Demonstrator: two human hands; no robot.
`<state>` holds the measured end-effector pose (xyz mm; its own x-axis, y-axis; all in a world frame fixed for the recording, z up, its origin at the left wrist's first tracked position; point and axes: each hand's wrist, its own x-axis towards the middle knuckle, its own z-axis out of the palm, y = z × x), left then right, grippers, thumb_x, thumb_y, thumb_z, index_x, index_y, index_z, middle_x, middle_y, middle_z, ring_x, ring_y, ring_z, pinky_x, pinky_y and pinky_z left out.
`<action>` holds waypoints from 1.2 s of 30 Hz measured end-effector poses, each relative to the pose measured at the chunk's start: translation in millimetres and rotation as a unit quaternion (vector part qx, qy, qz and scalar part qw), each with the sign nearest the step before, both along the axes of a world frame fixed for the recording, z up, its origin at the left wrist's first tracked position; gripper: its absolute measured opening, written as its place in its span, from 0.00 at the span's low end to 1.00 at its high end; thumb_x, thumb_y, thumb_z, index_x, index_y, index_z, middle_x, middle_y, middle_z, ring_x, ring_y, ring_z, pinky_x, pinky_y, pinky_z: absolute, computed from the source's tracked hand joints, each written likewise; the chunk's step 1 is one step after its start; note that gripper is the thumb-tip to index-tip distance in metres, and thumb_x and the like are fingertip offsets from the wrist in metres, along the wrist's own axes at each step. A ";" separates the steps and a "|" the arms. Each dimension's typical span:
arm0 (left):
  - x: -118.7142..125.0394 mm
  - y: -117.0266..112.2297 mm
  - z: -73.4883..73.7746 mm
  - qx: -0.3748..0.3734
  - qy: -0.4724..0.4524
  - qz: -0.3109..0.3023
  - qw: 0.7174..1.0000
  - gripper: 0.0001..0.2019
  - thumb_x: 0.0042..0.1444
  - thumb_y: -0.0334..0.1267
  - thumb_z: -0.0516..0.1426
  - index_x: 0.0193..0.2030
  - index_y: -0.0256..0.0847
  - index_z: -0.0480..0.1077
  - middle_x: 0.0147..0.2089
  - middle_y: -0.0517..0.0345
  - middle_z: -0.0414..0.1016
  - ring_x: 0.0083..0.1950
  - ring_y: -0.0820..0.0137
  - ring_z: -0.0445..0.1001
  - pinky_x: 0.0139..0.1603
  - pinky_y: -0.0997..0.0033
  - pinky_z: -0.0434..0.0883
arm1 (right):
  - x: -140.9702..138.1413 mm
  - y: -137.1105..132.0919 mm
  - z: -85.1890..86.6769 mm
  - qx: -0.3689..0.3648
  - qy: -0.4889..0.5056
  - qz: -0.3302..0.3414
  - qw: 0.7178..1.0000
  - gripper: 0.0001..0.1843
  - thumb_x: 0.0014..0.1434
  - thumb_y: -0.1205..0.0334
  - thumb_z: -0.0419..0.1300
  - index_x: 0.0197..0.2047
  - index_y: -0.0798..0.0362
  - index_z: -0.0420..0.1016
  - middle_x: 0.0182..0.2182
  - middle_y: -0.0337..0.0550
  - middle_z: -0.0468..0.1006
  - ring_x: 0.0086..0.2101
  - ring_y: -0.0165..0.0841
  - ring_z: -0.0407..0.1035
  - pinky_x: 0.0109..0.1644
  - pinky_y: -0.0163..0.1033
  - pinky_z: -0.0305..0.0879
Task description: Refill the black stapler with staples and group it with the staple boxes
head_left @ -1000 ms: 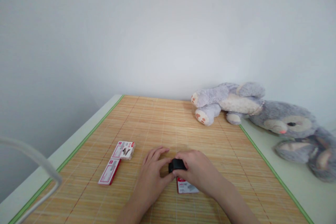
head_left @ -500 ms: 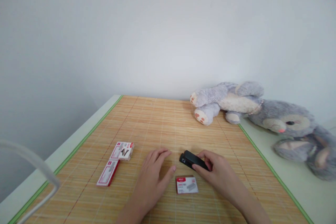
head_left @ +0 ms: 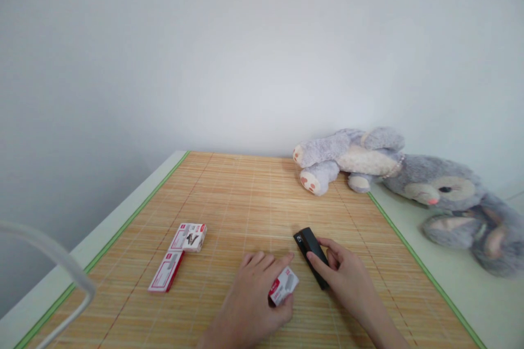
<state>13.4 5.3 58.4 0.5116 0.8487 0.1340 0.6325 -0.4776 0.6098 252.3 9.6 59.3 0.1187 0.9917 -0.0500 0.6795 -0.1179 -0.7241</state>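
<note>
Bamboo mat (head_left: 245,196) covers the table top; at its left lies a flat red-and-white box (head_left: 166,271), with a second box (head_left: 189,237) just beyond it; the left hand (head_left: 254,300) pinches a small staple box (head_left: 284,285), tilted, between thumb and fingers; just beside it the black stapler (head_left: 309,242) lies on the mat, the right hand (head_left: 347,278) closed on its near end; a grey plush rabbit (head_left: 409,185) sprawls far right.

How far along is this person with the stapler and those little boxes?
Early, by the look of it. Done: the stapler lies closed on the mat, the right hand holding its near end. In hand: the left hand grips one box, tilted and apparently unopened. Left: no staples show anywhere, and two more boxes lie untouched to the left.
</note>
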 end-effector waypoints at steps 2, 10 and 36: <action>-0.1 0.8 -2.2 0.009 0.025 0.034 0.999 0.30 0.58 0.36 0.61 0.68 0.55 0.69 0.54 0.57 0.80 0.55 0.56 0.75 0.61 0.51 0.69 | -1.0 -3.9 0.7 -0.016 0.019 -0.007 1.000 0.27 0.64 0.41 0.60 0.53 0.55 0.80 0.19 0.29 0.58 0.23 0.32 0.58 0.29 0.37 0.49; -26.5 2.8 3.4 -0.051 0.012 0.072 0.996 0.38 0.43 0.49 0.75 0.63 0.53 0.72 0.60 0.54 0.79 0.60 0.50 0.76 0.63 0.50 0.70 | -7.1 -27.7 -6.9 -0.065 0.115 -0.021 0.991 0.25 0.64 0.36 0.60 0.43 0.52 0.76 0.20 0.30 0.58 0.24 0.31 0.57 0.29 0.38 0.50; -0.1 -3.2 14.9 -0.057 -0.006 0.023 0.998 0.25 0.47 0.39 0.70 0.53 0.49 0.75 0.51 0.58 0.78 0.54 0.56 0.72 0.59 0.55 0.65 | -40.5 -41.2 -33.3 -0.114 0.337 0.024 0.934 0.30 0.64 0.27 0.56 0.42 0.49 0.62 0.23 0.27 0.69 0.13 0.19 0.53 0.14 0.27 0.50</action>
<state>13.4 2.1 73.3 0.4713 0.8810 0.0418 0.6444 -0.3763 0.6657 211.8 -31.6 26.0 -0.0608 0.9497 -0.3071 0.0872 -0.3014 -0.9495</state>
